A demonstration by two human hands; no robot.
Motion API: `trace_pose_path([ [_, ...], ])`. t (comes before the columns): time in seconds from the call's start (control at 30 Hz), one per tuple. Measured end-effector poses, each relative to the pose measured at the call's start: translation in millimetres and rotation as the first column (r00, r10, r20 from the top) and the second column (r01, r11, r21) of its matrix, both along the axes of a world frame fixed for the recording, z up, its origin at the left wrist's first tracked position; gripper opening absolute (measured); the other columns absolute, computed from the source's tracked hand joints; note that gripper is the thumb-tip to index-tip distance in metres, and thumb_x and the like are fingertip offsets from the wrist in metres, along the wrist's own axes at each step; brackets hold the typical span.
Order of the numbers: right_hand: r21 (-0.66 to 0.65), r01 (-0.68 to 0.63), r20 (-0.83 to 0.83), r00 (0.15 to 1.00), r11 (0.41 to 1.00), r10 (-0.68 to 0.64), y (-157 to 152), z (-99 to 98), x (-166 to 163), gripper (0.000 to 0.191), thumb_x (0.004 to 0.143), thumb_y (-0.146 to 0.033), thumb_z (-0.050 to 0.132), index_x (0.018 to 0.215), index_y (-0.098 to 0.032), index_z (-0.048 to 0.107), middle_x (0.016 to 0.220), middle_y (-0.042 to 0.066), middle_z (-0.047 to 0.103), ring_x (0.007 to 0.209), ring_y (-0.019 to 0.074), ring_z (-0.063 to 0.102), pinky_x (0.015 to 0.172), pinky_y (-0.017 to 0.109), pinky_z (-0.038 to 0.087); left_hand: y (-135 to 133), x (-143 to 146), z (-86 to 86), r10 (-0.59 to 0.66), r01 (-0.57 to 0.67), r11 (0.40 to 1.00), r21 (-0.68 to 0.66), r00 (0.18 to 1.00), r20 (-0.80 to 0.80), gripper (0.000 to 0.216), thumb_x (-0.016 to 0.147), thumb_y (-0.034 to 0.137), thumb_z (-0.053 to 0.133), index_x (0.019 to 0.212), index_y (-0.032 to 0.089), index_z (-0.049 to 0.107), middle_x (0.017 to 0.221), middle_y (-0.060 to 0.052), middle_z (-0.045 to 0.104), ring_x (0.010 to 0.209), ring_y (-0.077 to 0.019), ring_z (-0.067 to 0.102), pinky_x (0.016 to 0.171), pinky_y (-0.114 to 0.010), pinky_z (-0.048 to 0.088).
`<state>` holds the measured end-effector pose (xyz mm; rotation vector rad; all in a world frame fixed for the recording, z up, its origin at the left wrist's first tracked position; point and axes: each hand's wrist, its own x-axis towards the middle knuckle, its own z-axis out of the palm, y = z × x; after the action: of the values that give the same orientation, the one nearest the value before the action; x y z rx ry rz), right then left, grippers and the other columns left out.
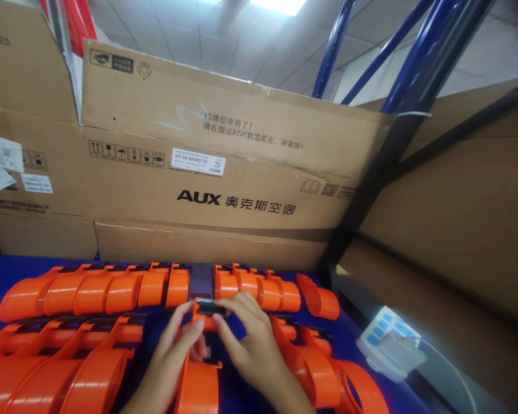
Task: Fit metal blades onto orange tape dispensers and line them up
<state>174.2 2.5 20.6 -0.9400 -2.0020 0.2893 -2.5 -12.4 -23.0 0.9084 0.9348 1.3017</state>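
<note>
Hands: our left hand (172, 351) and right hand (252, 339) both pinch the orange tape dispenser (201, 368) standing on the blue table (8, 270) before us, fingertips meeting at its dark blade bar (210, 309)
Done, we judge: rows of orange dispensers (112, 290) lie lined up on the table
Left: we cannot tell how many remain
Writing: the cardboard carton (242, 172) behind reads "AUX" with Chinese characters; its white sticker (198, 161) shows "25"
Side: a small device with blue keys (391, 342) sits well to the right

Stacked cardboard boxes (224, 172), blue steel racking (397, 52), white tiled ceiling (190, 40) with a light panel (280, 6).
</note>
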Motion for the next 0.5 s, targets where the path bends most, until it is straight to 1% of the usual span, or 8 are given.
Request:
trace_pose_path([
  [0.17, -0.016, -0.012, -0.037, 0.999, 1.000, 0.012, -2.2, 2.8, -1.5, 0.017, 0.098, -0.024, 0.060, 0.113, -0.024, 0.069, 0.095, 0.006, 0.069, 0.093, 0.0222, 0.065, 0.087, 0.036, 0.053, -0.3, 0.7, 0.6, -0.016, 0.016, 1.000, 0.008, 1.000, -0.010, 0.063, 0.074, 0.054, 0.080, 0.124, 0.020, 0.063, 0.063, 0.000, 0.071, 0.059, -0.0214, 0.065, 0.059, -0.031, 0.049],
  [0.23, -0.026, -0.014, -0.051, 0.999, 1.000, 0.013, -2.9, 3.5, -0.6, 0.018, 0.099, -0.024, 0.057, 0.113, -0.024, 0.068, 0.098, 0.006, 0.071, 0.094, 0.0220, 0.066, 0.086, 0.034, 0.053, 0.7, 1.5, -1.7, 0.002, -0.001, 1.000, 0.010, 1.000, -0.009, 0.062, 0.074, 0.053, 0.080, 0.124, 0.020, 0.062, 0.063, 0.000, 0.071, 0.057, -0.0208, 0.065, 0.058, -0.030, 0.048],
  [0.27, -0.034, 0.004, -0.072, 0.997, 0.999, -0.006, -2.7, 3.8, 0.5, 0.018, 0.100, -0.024, 0.055, 0.112, -0.023, 0.068, 0.097, 0.006, 0.072, 0.093, 0.0215, 0.067, 0.084, 0.033, 0.053, 1.6, 1.9, -3.2, 0.013, -0.013, 1.000, 0.012, 1.000, -0.008, 0.060, 0.075, 0.052, 0.079, 0.123, 0.020, 0.062, 0.062, 0.000, 0.071, 0.056, -0.0205, 0.064, 0.058, -0.030, 0.048],
  [0.33, -0.063, 0.107, -0.118, 0.986, 0.992, -0.114, -1.0, 3.9, 4.6, 0.020, 0.102, -0.024, 0.048, 0.105, -0.022, 0.068, 0.091, 0.005, 0.072, 0.083, 0.0201, 0.068, 0.077, 0.030, 0.052, 3.9, 2.4, -6.4, 0.012, -0.012, 1.000, 0.004, 1.000, -0.013, 0.057, 0.077, 0.050, 0.076, 0.122, 0.019, 0.061, 0.059, 0.000, 0.070, 0.054, -0.0196, 0.063, 0.057, -0.029, 0.047],
  [0.37, -0.086, 0.183, -0.114, 0.975, 0.979, -0.193, 0.4, 3.8, 7.2, 0.021, 0.101, -0.022, 0.046, 0.101, -0.021, 0.067, 0.087, 0.004, 0.072, 0.079, 0.0197, 0.068, 0.074, 0.029, 0.051, 5.2, 2.4, -8.1, 0.009, -0.009, 1.000, 0.000, 1.000, -0.016, 0.055, 0.078, 0.048, 0.074, 0.122, 0.019, 0.060, 0.058, 0.001, 0.069, 0.053, -0.0190, 0.062, 0.056, -0.028, 0.046],
  [0.4, -0.113, 0.268, -0.076, 0.958, 0.957, -0.277, 2.2, 3.6, 10.1, 0.022, 0.100, -0.020, 0.045, 0.097, -0.020, 0.067, 0.084, 0.004, 0.072, 0.075, 0.0197, 0.068, 0.071, 0.028, 0.050, 6.4, 2.4, -9.9, 0.004, -0.004, 1.000, 0.000, 1.000, -0.020, 0.054, 0.078, 0.047, 0.073, 0.122, 0.019, 0.060, 0.057, 0.001, 0.068, 0.051, -0.0184, 0.061, 0.055, -0.028, 0.046],
  [0.43, -0.140, 0.350, 0.003, 0.936, 0.926, -0.353, 4.0, 3.3, 12.9, 0.022, 0.098, -0.018, 0.045, 0.092, -0.020, 0.066, 0.082, 0.005, 0.073, 0.074, 0.0202, 0.068, 0.069, 0.028, 0.048, 7.5, 2.4, -11.8, 0.001, -0.001, 1.000, 0.002, 1.000, -0.023, 0.053, 0.079, 0.046, 0.072, 0.122, 0.019, 0.059, 0.056, 0.001, 0.068, 0.050, -0.0178, 0.061, 0.055, -0.027, 0.045],
  [0.5, -0.177, 0.497, 0.247, 0.858, 0.850, -0.450, 7.7, 2.1, 17.5, 0.022, 0.093, -0.014, 0.046, 0.087, -0.019, 0.067, 0.085, 0.009, 0.074, 0.078, 0.0234, 0.070, 0.069, 0.030, 0.046, 9.5, 2.2, -15.6, 0.008, -0.008, 1.000, 0.006, 1.000, -0.026, 0.053, 0.079, 0.046, 0.072, 0.123, 0.019, 0.059, 0.056, 0.002, 0.068, 0.048, -0.0162, 0.058, 0.053, -0.026, 0.044],
])
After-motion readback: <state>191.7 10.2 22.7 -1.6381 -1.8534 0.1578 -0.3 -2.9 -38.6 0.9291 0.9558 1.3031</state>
